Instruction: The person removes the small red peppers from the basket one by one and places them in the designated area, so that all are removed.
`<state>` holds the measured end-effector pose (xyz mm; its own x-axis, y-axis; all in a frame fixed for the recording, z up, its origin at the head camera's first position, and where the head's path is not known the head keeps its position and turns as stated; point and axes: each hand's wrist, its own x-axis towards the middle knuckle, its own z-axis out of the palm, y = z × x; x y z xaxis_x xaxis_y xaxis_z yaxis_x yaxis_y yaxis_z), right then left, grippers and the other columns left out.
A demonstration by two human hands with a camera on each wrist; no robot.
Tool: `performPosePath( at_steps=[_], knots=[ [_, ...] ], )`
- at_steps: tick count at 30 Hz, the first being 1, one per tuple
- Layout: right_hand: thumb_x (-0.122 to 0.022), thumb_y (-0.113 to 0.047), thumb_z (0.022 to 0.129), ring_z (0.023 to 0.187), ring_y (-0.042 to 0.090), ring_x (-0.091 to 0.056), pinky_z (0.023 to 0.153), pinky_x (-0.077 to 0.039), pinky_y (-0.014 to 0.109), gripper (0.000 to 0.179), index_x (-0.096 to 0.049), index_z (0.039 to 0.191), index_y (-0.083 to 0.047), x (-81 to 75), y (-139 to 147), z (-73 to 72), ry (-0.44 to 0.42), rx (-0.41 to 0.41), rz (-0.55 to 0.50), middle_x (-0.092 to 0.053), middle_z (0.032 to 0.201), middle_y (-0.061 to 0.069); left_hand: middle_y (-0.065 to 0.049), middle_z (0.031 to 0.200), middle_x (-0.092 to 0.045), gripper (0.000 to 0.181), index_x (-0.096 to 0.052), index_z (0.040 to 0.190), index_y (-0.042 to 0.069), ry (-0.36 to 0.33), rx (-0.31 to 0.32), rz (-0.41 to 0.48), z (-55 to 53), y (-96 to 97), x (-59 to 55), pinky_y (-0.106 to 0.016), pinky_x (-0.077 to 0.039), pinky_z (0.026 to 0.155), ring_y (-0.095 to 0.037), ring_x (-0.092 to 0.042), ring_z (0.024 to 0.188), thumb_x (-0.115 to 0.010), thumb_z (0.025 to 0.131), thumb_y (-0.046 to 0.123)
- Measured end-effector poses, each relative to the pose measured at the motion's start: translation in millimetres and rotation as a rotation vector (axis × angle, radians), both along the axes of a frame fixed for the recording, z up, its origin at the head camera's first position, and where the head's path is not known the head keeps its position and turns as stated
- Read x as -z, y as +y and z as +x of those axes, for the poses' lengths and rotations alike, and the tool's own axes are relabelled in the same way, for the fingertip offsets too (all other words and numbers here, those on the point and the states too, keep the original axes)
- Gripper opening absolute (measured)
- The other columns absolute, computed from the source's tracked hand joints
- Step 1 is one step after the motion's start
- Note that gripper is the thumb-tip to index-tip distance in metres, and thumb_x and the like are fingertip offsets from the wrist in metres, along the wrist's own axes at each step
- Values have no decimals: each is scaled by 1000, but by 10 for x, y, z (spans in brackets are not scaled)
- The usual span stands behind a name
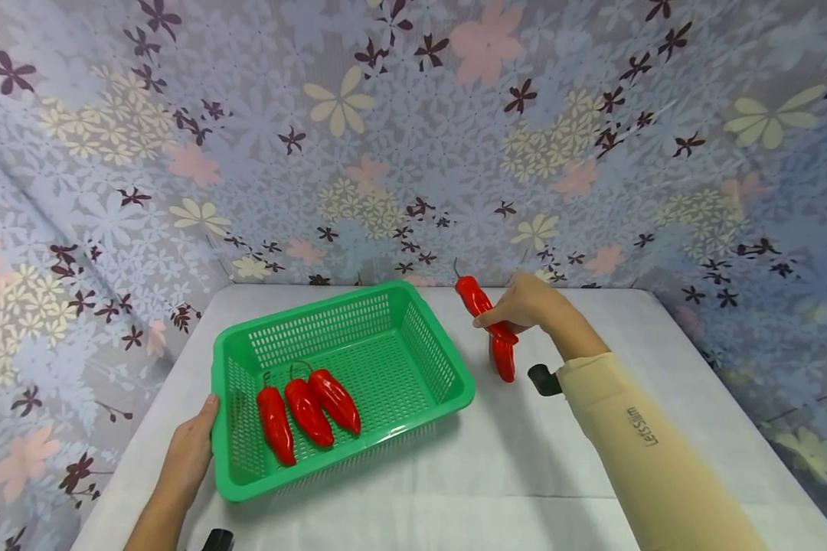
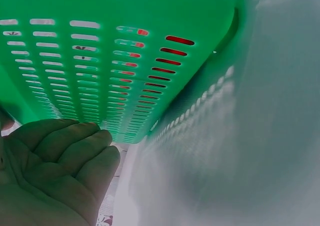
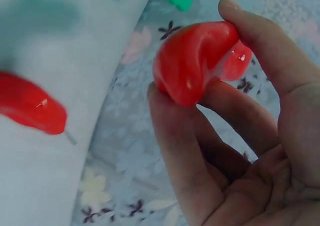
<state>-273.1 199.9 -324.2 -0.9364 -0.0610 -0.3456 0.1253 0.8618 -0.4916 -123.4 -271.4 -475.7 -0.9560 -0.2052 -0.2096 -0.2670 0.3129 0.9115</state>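
Head view: green basket (image 1: pixel 379 360) held three peppers (image 1: pixel 308 413), counter (image 1: pixel 482 467) another (image 1: pixel 502 360); right grip (image 1: pixel 527 300) pinched fifth pepper (image 1: pixel 473 295); loose-fingered left grip (image 1: pixel 187 451) touched basket.

We see three glossy red peppers (image 1: pixel 308 413) lying side by side, stems away from us, in a green perforated basket (image 1: pixel 386 383), whose left end the left hand (image 1: pixel 189 445) touches. Beyond its right side, the right hand (image 1: pixel 522 303) pinches a tilted red pepper (image 1: pixel 473 295), stem uppermost; below it we find another pepper (image 1: pixel 502 360) on the white table (image 1: pixel 661 367).
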Motion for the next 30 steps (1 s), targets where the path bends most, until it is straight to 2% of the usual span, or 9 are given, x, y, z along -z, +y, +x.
performPosePath(
  at_steps=[3,6,8,11,15,20,23,27,30],
  knots=[
    [-86,-44,78,83,27,-69,74,-55,39,48,-77,93,1,102,180,43,3,62,4,-73,76,7,-28,139,-53,83,-46,140,-13,18,2,-26,0,9,7,-53,-35,108,-31,-49,129,-17,107,57],
    [-86,-47,78,86,29,-67,73,-53,42,51,-77,95,0,229,367,70,5,137,20,-73,78,8,-24,127,-63,81,-52,134,-13,33,-5,-63,1,10,17,-48,-40,102,-9,-59,108,-18,108,56],
    [-86,-48,78,86,29,-67,74,-54,43,54,-76,99,1,320,484,85,0,183,13,-72,81,10,-22,122,-65,80,-54,132,-13,42,-6,-72,-1,9,20,-48,-41,101,6,-55,96,-18,108,55],
    [-86,-46,79,85,30,-68,75,-56,43,60,-71,106,5,459,643,114,-22,232,-16,-72,86,13,-23,124,-64,81,-53,131,-14,43,-6,-53,3,6,12,-50,-38,104,13,-50,91,-19,108,56],
    [-85,-43,80,86,32,-68,78,-57,42,60,-66,106,8,657,793,163,-55,281,-22,-69,86,15,-21,119,-66,81,-54,130,-13,37,-10,-56,7,4,-7,-42,-41,99,10,-52,91,-19,108,56],
    [-83,-43,83,76,27,-64,77,-56,39,56,-65,98,8,919,908,168,-61,319,4,-65,77,12,-17,113,-69,81,-55,129,-13,30,-14,-75,17,6,-19,-34,-42,92,10,-54,88,-18,108,56],
    [-81,-42,85,74,26,-63,75,-54,38,55,-63,97,9,1025,914,161,-62,329,21,-63,74,11,-21,118,-67,83,-54,131,-12,18,-23,-84,22,13,-23,-40,-41,96,2,-57,96,-17,107,57],
    [-80,-43,86,77,27,-62,76,-53,38,58,-60,99,10,1108,895,153,-64,366,39,-63,76,13,-28,133,-58,83,-50,136,-13,15,-16,-64,19,32,-26,-52,-36,108,-24,-54,122,-16,107,57],
    [-81,-44,85,79,29,-60,77,-52,38,60,-59,101,10,1137,877,145,-54,395,44,-62,78,14,-28,134,-57,83,-49,137,-13,17,-16,-63,18,42,-32,-52,-36,108,-20,-55,120,-16,107,57]
  ],
)
